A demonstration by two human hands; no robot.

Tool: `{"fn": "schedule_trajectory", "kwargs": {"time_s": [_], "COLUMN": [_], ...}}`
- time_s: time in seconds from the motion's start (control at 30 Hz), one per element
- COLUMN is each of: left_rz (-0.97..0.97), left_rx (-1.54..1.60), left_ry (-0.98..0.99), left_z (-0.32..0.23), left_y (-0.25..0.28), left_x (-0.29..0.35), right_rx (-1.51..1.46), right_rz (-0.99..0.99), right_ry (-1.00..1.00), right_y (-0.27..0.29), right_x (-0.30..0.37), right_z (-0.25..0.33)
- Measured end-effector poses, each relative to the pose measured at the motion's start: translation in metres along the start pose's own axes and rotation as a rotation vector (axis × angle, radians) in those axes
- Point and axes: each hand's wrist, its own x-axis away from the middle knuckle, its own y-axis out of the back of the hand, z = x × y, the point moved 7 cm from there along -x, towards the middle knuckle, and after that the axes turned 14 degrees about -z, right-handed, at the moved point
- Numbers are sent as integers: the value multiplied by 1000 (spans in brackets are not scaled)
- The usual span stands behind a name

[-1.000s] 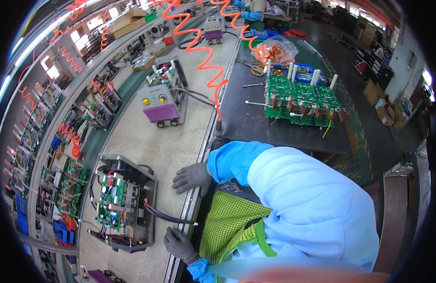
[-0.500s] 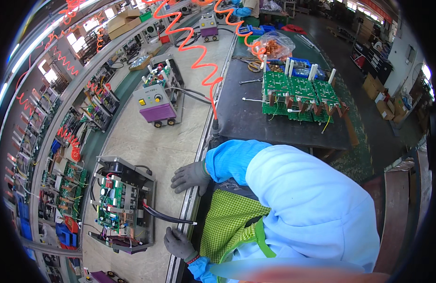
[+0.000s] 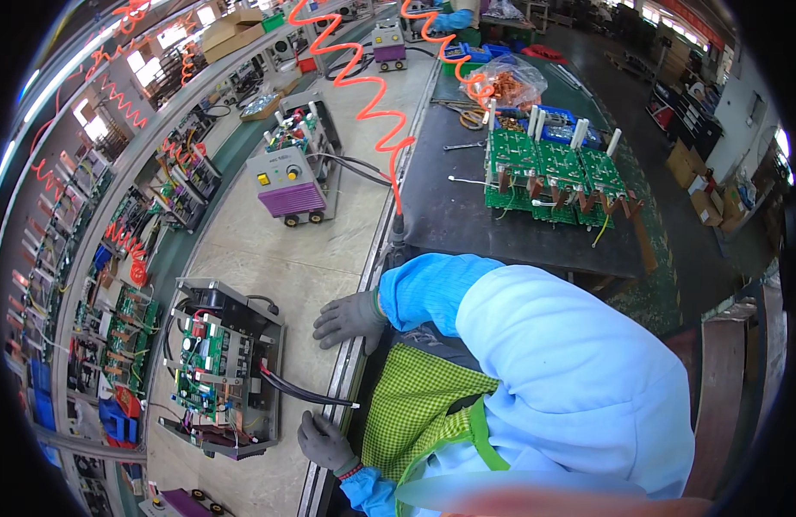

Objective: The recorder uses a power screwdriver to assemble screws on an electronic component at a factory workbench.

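Note:
My right hand [image 3: 349,320], in a grey glove, lies flat with its fingers spread on the bench's near edge. My left hand [image 3: 327,443], gloved alike, rests lower along that edge with its thumb apart from the fingers; nothing shows in it. To the left of both hands sits an open electrical unit [image 3: 221,370] with a green circuit board, metal brackets and a dark housing. From it a black cable [image 3: 307,394] with a white tip runs out to the bench edge, between my hands. Neither hand touches the unit or the cable.
Farther up the bench stands a grey and purple unit [image 3: 293,189] on small wheels. An orange coiled hose [image 3: 383,112] hangs beside it. Several green circuit boards [image 3: 553,177] stand on the dark side table [image 3: 536,246]. Shelves at left hold more boards [image 3: 131,336].
The whole view has shifted slightly. Both hands stay at the bench edge in nearly the same poses, and the open unit has not moved.

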Motion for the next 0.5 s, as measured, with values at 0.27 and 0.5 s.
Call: {"fn": "schedule_trajectory", "kwargs": {"time_s": [0.27,0.5], "left_rz": [0,-9], "left_rx": [18,24], "left_ry": [15,-21], "left_z": [-3,-11], "left_y": [2,-2], "left_x": [2,1], "right_rx": [0,34], "right_rz": [-40,40], "right_ry": [13,-46], "right_y": [3,3], "right_x": [2,10], "right_z": [1,-6]}}
